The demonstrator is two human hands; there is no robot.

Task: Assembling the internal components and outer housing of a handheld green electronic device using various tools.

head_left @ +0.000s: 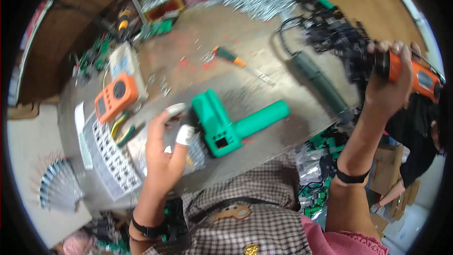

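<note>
My left hand [165, 153] is beside a green pistol-shaped plastic housing [219, 123] that lies on the worktable. White covers wrap the thumb and forefinger, which are spread apart close to the housing's dark end; whether they touch it I cannot tell. The housing's round handle points right. Out at the far right, my right hand [394, 78] is raised with its fingers wrapped round an orange-and-black handheld tool [422, 79]. Motion blur hides its exact kind.
Beyond the housing lies a screwdriver [231, 57]; a dark green cylindrical tool [321, 85] with a cord lies right. An orange meter [117, 95], pliers [123, 134] and a label sheet [111, 158] are left. Metal pieces [262, 2] pile at the back. A person [415, 137] is right.
</note>
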